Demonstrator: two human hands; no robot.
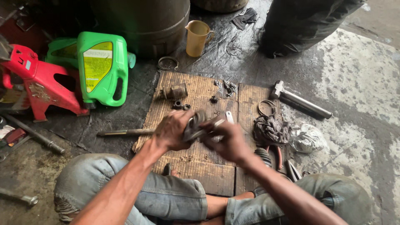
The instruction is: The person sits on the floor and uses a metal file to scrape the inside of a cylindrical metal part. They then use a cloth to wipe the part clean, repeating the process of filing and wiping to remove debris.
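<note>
Over the cardboard (pixel 196 162) | left hand (pixel 173 131) is clenching a greasy metal part (pixel 195 123) | right hand (pixel 229 143) is gripping its other end, blurred.

Right hand (pixel 228 141) motion-blurred; gripped dark part (pixel 195 125) mostly hidden.

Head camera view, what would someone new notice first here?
Probably the bright green jug at upper left, beside a red jack stand. In the middle, over a greasy cardboard sheet, the left hand and right hand grip a dark oily metal part. A hammer lies to the right.
</note>
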